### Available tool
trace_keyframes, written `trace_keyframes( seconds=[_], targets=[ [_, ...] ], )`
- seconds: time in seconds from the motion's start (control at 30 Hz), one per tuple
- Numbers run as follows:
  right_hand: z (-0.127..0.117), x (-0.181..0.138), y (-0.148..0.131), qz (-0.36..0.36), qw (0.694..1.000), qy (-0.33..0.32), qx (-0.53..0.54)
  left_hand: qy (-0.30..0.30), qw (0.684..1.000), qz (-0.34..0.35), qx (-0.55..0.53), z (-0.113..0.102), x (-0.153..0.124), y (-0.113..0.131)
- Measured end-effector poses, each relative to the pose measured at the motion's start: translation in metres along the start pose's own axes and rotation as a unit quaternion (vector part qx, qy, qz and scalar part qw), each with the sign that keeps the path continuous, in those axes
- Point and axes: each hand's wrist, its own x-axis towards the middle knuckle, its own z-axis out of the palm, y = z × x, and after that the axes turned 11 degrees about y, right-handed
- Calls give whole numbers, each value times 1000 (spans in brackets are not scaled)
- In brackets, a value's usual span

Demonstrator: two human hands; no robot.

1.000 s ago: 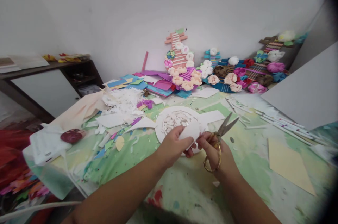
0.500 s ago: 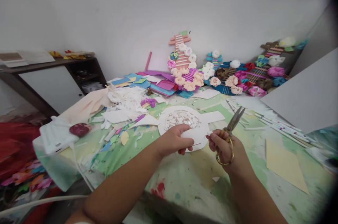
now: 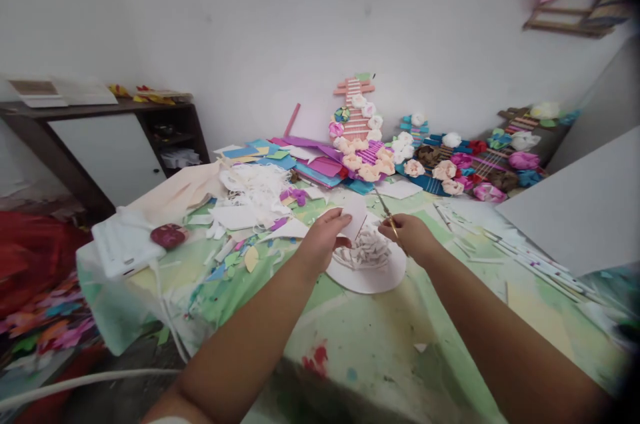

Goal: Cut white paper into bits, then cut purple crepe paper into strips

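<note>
My left hand [image 3: 324, 241] is closed on a piece of white card [image 3: 356, 214], held tilted above a round white plate [image 3: 367, 283]. Small white paper scraps [image 3: 371, 249] lie heaped on the plate. On the plate's right side, my right hand [image 3: 407, 236] is closed around gold-handled scissors [image 3: 386, 209], whose blades point up and away from me. The scissors are seen nearly edge-on. My right fingertips are low over the scraps; whether they pinch a scrap too, I cannot tell.
Shredded white paper [image 3: 257, 185] and a white glue-gun-like device [image 3: 125, 244] with a cable are on the left. Coloured sheets [image 3: 320, 167] and flower-covered guitar-shaped crafts [image 3: 360, 124] stand by the wall. Paper sticks [image 3: 535, 257] and a large white board [image 3: 575, 204] lie on the right.
My left hand has raised and tilted the card farther from me. My right hand has moved forward and left over the plate, turning the scissors, and the heap of scraps is more exposed.
</note>
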Motion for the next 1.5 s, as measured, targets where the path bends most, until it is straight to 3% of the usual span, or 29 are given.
trace_keyframes(
  seconds=[0.13,0.37,0.63,0.87,1.03,1.1,1.2,1.3,1.4,1.5],
  targets=[
    [21,10,-14,-40,998,-15,-51,11,1000,-6,-14,-4,3,0],
    [18,17,-11,-60,989,-8,-133,46,998,-52,1,0,2,-1],
    [17,14,-8,-51,992,-10,-114,64,997,-39,-28,-3,3,-5],
    [-7,-27,-9,-6,1000,2,0,64,992,-60,-88,0,2,-5],
    [-4,-60,-14,51,989,14,136,19,985,-107,-132,2,-2,-8],
    [2,-65,-16,69,969,46,231,-15,987,-114,-108,4,-6,-12],
    [10,-66,-18,98,915,111,376,-60,990,-121,-43,9,-14,-20],
    [11,-62,-15,118,879,137,441,-95,986,-140,-7,12,-18,-24],
    [3,-60,-6,123,887,116,430,-124,981,-151,-2,11,-19,-22],
    [-6,-60,2,96,919,12,383,-139,979,-116,97,10,-20,-18]
  ],
)
